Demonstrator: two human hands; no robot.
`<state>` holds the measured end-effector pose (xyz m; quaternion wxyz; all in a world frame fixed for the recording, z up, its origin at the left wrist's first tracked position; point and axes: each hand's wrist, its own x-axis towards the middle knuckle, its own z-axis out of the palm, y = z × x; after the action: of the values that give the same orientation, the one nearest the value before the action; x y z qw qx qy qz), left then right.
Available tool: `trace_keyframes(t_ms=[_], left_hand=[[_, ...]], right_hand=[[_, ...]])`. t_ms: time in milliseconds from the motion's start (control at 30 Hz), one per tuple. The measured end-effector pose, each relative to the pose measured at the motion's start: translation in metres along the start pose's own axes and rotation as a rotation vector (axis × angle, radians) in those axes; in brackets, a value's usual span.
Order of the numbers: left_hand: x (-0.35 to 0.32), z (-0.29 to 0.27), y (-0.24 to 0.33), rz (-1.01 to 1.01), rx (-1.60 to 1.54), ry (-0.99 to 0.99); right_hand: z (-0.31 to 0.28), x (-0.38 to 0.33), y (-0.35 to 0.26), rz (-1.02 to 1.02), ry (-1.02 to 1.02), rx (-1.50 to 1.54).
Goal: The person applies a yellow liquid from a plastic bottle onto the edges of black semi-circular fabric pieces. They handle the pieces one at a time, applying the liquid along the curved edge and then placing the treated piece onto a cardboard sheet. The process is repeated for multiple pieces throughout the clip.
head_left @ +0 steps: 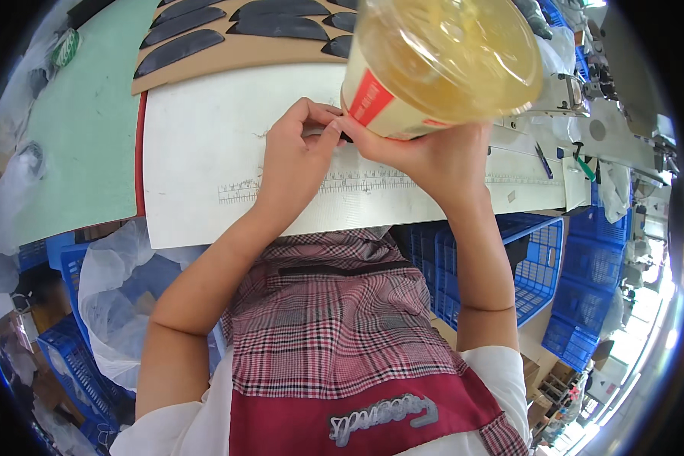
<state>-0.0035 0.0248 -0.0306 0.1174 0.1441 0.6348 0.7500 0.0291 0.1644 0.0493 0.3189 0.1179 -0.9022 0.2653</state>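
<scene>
My left hand (300, 148) is over the white tabletop, its thumb and forefinger closed in a pinch. Between it and my right hand (433, 159) shows a sliver of a small black piece (346, 137). The right thumb points left and meets the left fingertips at this piece. A large clear-lidded drink cup (441, 64) with a yellowish drink and a red patch looms in front of my right hand and hides most of its fingers. What the cup rests on cannot be made out.
Flat black curved pieces (178, 55) lie in rows on a brown board (235, 67) at the far side. A ruler scale (365, 181) runs across the white tabletop (197, 152). A green mat (91, 129) lies left; a pen (543, 161) and blue crates (536, 262) are at right.
</scene>
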Motion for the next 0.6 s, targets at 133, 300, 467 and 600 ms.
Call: trace_keyframes(t_ms=[133, 300, 467, 600], left_hand=[[0.001, 0.002, -0.002, 0.001, 0.028, 0.001], [0.003, 0.001, -0.007, -0.022, 0.057, 0.015], [0.003, 0.000, -0.003, -0.034, 0.095, -0.027], [0.003, -0.001, -0.004, -0.048, 0.079, -0.014]], right_hand=[[-0.008, -0.015, 0.009, -0.058, -0.066, -0.084], [-0.035, -0.032, 0.011, -0.108, -0.104, -0.167], [-0.078, -0.069, 0.029, 0.149, 0.027, -0.179], [-0.106, -0.081, 0.043, 0.346, 0.123, -0.227]])
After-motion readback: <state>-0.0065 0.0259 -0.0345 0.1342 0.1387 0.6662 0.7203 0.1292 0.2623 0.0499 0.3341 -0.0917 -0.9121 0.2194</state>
